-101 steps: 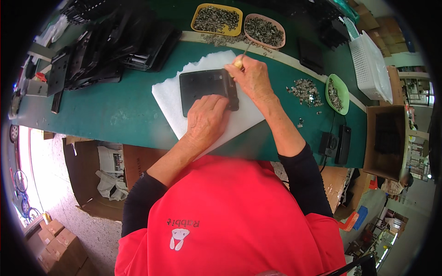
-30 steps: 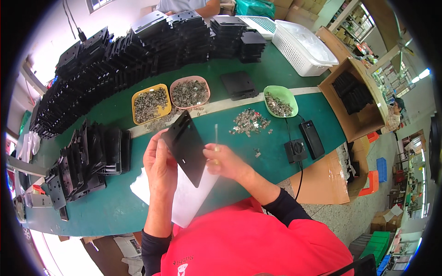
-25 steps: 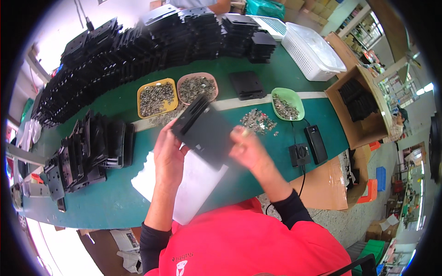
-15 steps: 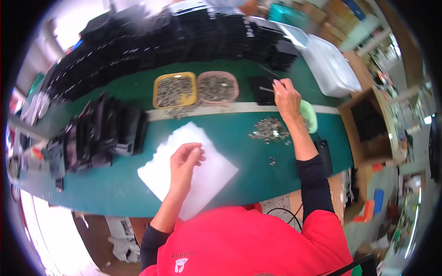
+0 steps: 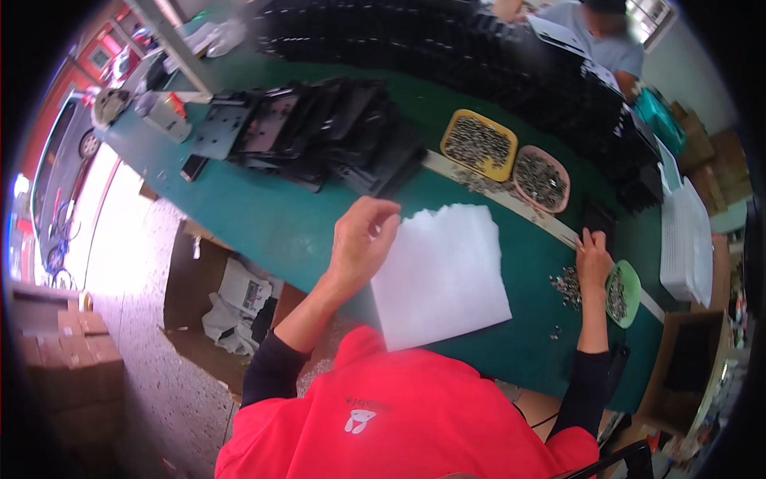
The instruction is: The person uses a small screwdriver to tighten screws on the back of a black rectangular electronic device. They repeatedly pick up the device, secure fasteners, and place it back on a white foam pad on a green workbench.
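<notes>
My left hand (image 5: 363, 243) hovers by the left edge of a white foam sheet (image 5: 443, 279) with a torn far edge. Its fingers curl toward the thumb, and nothing shows between them. A pile of black plastic panels (image 5: 335, 136) lies just beyond it. On the right, my right hand (image 5: 593, 262) is closed on a thin tweezers-like tool (image 5: 569, 239), partly hidden by the fingers. A heap of small metal parts (image 5: 566, 287) lies at its left, and a light green dish (image 5: 629, 294) of such parts at its right. A dark block (image 5: 598, 217) sits just beyond.
A yellow tray (image 5: 455, 152) and a pink tray (image 5: 565, 188) hold small metal parts. Black stacks (image 5: 447, 56) line the far side, with another person (image 5: 598, 40) behind. A white plastic bin (image 5: 686, 243) stands at right, a carton (image 5: 179, 307) below the table at left.
The view has swung to the left. My left hand has moved off the foam sheet toward the black panels. My right hand has come back nearer the small parts heap, still holding the thin tool.
</notes>
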A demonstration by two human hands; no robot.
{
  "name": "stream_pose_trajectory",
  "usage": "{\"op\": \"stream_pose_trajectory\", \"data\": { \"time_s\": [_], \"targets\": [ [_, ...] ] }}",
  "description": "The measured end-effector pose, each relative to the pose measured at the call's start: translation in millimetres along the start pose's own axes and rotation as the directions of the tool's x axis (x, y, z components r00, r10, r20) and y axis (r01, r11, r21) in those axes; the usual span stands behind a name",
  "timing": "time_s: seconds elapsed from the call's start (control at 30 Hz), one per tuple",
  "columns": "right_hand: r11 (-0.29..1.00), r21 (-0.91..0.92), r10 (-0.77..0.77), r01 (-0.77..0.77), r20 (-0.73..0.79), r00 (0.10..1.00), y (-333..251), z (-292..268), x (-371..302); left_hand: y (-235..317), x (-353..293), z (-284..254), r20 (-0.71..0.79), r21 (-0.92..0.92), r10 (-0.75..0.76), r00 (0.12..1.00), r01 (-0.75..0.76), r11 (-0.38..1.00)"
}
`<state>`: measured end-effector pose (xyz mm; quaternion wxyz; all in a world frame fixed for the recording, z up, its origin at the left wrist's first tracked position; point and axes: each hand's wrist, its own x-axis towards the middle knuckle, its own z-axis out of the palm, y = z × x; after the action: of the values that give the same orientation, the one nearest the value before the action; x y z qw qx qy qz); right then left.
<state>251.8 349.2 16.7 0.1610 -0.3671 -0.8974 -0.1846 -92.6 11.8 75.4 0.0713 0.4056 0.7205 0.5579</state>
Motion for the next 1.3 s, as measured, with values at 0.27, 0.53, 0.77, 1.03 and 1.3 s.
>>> {"op": "stream_pose_trajectory", "data": {
  "time_s": [0.27,0.53,0.77,1.03,1.3],
  "targets": [
    [0.974,0.141,0.184,-0.175,-0.052,0.982,4,-21,-20,-31,74,-125,-0.347,0.806,0.638,0.688,-0.129,0.577],
    [0.885,0.374,0.295,-0.278,0.012,0.955,3,-59,-57,-153,203,-268,-0.010,0.859,-0.055,0.998,0.037,0.511],
    [0.806,0.315,0.452,-0.502,0.221,0.864,21,-91,-74,-234,245,-334,0.092,0.824,-0.148,0.985,0.008,0.566],
    [0.833,0.222,0.406,-0.507,0.377,0.832,18,-77,-100,-206,242,-314,0.048,0.751,-0.224,0.973,0.112,0.651],
    [0.828,0.257,0.389,-0.499,0.379,0.840,-5,-70,-69,-231,245,-302,-0.001,0.750,-0.157,0.988,0.105,0.653]
  ]
}}
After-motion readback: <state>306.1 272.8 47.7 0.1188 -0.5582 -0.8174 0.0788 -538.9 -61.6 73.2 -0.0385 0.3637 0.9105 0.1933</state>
